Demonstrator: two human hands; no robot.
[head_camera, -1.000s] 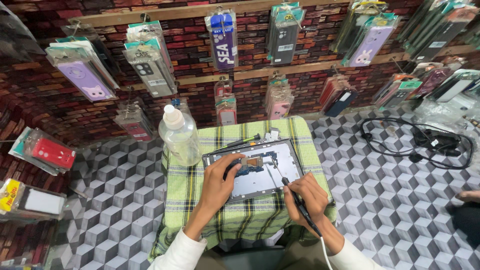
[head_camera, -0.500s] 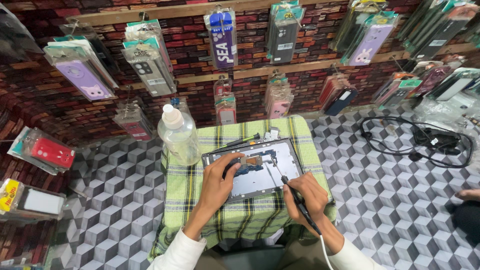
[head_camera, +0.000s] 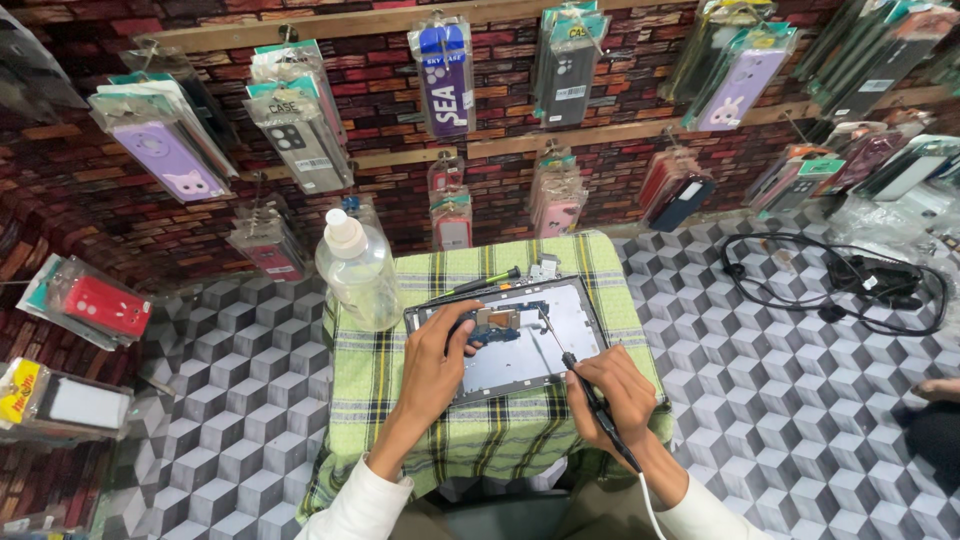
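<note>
Nothing shifted since earlier frame; left hand (head_camera: 435, 355) pressing flat on opened tablet (head_camera: 520, 335); right hand (head_camera: 618, 388) gripping soldering iron (head_camera: 580, 385), tip on board

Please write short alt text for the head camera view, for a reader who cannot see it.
A left hand steadies an opened tablet on a green plaid cloth, while the right hand holds a corded soldering iron with its tip over the circuit board. A clear plastic bottle stands beside it; packaged phone cases hang on the brick-pattern wall behind.
</note>
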